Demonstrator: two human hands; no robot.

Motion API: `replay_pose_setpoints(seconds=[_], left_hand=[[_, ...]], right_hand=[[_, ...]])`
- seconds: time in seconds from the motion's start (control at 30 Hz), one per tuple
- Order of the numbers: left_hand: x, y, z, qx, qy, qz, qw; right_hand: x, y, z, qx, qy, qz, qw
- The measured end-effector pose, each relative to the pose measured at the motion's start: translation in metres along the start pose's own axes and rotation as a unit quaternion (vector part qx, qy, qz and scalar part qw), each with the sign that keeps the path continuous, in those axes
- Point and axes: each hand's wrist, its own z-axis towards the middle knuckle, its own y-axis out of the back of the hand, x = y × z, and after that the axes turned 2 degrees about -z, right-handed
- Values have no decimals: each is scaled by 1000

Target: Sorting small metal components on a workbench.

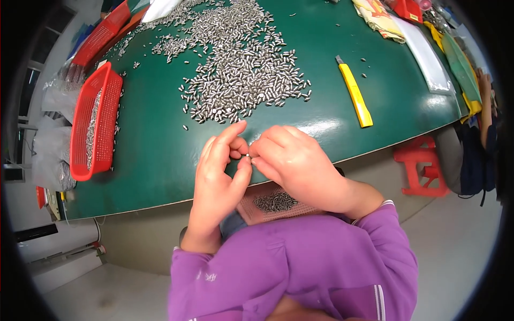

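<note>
My left hand [217, 174] and my right hand [294, 160] meet at the table's near edge, fingertips nearly touching. Between them is a tiny silvery metal piece [248, 155], mostly covered by the fingers. Both hands are closed in a pinch on it; its exact shape is too small to tell. Just beyond the fingers spreads a big heap of small, bullet-shaped silver metal parts [241, 80] on the green tabletop [152, 134]. Below my hands, at my lap, a pink perforated basket [251, 212] holds more dark silvery parts [274, 202].
A red perforated basket [80, 134] with metal parts stands at the left, another red basket [101, 35] behind it. A yellow utility knife [354, 96] lies to the right, blade exposed. Plastic bags [423, 56] lie at the right edge. A red stool [423, 168] stands on the floor.
</note>
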Motion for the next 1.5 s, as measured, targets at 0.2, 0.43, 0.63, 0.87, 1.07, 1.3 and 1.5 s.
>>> replay_pose_setpoints(seconds=[0.2, 0.43, 0.63, 0.87, 1.07, 1.3, 1.5], left_hand=[[-2, -1, -7, -44, 2, 64, 997], [-12, 2, -3, -17, -94, 130, 987], [-6, -2, -4, -32, -51, 89, 994], [-7, 1, 0, -22, -21, 91, 995], [-7, 0, -3, -33, 10, 85, 996], [-6, -1, -2, -47, 21, 89, 995], [-5, 0, -1, -52, 26, 74, 996]], right_hand=[[3, 14, -18, 27, 53, 33, 998], [-7, 65, -28, -80, -37, -72, 994], [-57, 70, -33, -190, -199, -271, 923], [-49, 83, -44, -206, -245, -190, 928], [11, 78, -72, -108, -246, 91, 959], [28, 40, -88, 33, -173, -11, 984], [22, 24, -80, 16, -99, -22, 995]])
